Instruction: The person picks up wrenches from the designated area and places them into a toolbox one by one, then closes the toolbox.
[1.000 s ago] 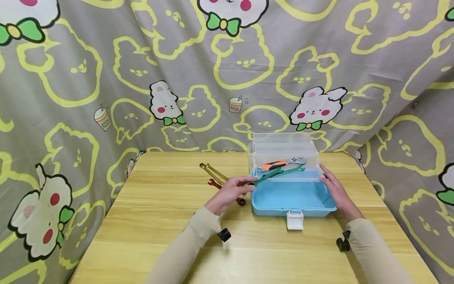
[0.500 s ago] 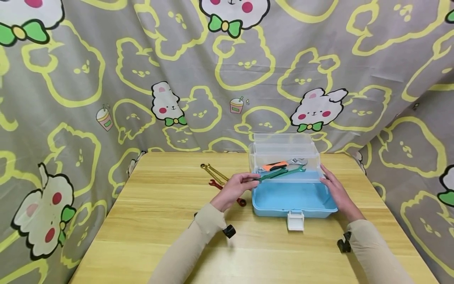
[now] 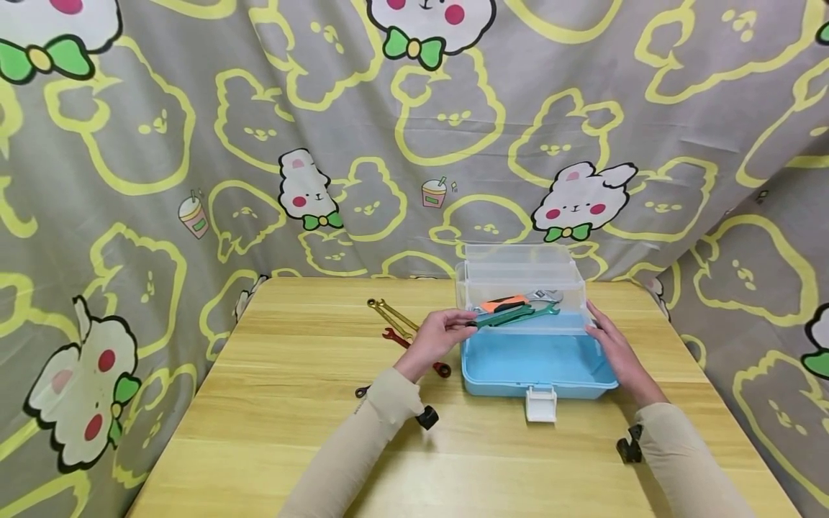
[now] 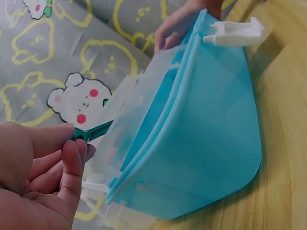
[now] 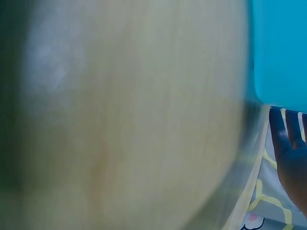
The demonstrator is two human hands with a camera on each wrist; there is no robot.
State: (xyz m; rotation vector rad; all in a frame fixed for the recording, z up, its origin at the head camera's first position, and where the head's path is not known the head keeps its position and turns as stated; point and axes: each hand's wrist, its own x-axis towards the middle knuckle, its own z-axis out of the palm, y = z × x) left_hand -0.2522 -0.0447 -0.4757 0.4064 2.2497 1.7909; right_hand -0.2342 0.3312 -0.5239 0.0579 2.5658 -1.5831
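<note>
Two hands: we work at the blue toolbox (image 3: 534,363).
Left hand (image 3: 439,338): fingers pinch green wrench (image 3: 514,314), lowering it into the tray.
Right hand (image 3: 615,352): straight fingers steady the box.

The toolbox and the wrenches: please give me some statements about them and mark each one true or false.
1. The left hand pinches the green wrench. True.
2. The toolbox has a red base. False: the base is blue, with a clear tray above it.
3. The right hand rests against the right side of the toolbox. True.
4. The gold wrench lies inside the toolbox. False: it lies on the table, left of the box.
5. The white latch at the front hangs open. True.
</note>
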